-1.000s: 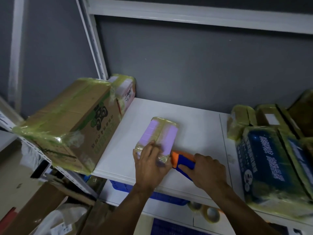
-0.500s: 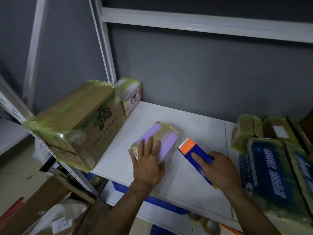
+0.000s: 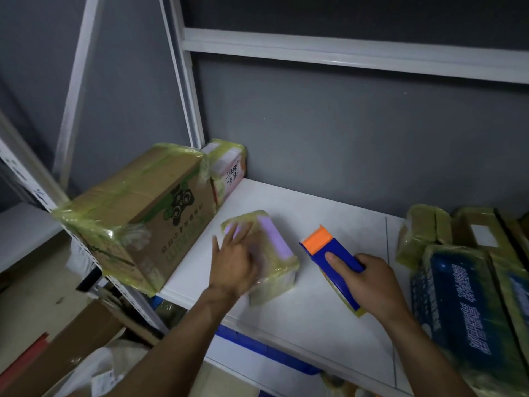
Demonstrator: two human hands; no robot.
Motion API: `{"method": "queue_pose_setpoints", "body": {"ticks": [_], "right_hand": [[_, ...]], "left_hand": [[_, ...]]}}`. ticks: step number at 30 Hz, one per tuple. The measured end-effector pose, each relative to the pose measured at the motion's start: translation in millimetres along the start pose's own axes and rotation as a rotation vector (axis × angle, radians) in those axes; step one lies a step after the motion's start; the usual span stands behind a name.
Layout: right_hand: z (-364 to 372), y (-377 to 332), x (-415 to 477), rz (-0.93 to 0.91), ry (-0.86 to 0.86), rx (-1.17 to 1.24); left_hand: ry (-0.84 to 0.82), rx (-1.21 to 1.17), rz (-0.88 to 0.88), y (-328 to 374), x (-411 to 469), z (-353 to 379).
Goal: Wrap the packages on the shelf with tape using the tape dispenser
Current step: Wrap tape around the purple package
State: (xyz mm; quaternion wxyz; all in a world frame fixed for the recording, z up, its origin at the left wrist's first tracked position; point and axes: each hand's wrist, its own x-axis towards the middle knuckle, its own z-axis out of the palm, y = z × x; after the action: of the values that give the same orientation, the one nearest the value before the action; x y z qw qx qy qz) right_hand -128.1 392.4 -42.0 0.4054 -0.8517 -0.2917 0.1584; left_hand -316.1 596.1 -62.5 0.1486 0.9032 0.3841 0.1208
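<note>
The white shelf (image 3: 329, 202) runs left to right before me. At its left end sits the big cardboard box (image 3: 143, 213), banded in yellowish tape. At the right is a blue printed package (image 3: 458, 310) under the same film. Between them, toward the near edge, lies the small purple package (image 3: 276, 245), glossy with tape. I judge it light, a little soft and slick under the film, so I would take it by its long sides, not the top. My left hand (image 3: 233, 266) lies over it, fingers spread flat, though blur hides detail. Just right of it, my right hand (image 3: 372, 282) wraps the blue tape dispenser (image 3: 318, 239), its orange nose pointing far.
</note>
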Motion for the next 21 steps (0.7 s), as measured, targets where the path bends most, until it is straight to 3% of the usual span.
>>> {"method": "queue_pose_setpoints", "body": {"ticks": [2, 5, 10, 15, 21], "right_hand": [[1, 2, -1, 0.005, -0.005, 0.009], [2, 5, -4, 0.010, -0.022, 0.021], [-3, 7, -8, 0.044, -0.143, 0.104], [-4, 7, -13, 0.041, -0.215, 0.117], [-15, 12, -13, 0.051, -0.161, 0.084]], "left_hand": [[-0.027, -0.122, -0.014, 11, -15, 9], [-0.073, -0.063, -0.001, 12, -37, 24], [-0.032, -0.244, 0.099, 2, -39, 31], [-0.204, -0.310, 0.257, 6, -12, 24], [-0.300, -0.207, 0.391, 10, 8, 21]]}}
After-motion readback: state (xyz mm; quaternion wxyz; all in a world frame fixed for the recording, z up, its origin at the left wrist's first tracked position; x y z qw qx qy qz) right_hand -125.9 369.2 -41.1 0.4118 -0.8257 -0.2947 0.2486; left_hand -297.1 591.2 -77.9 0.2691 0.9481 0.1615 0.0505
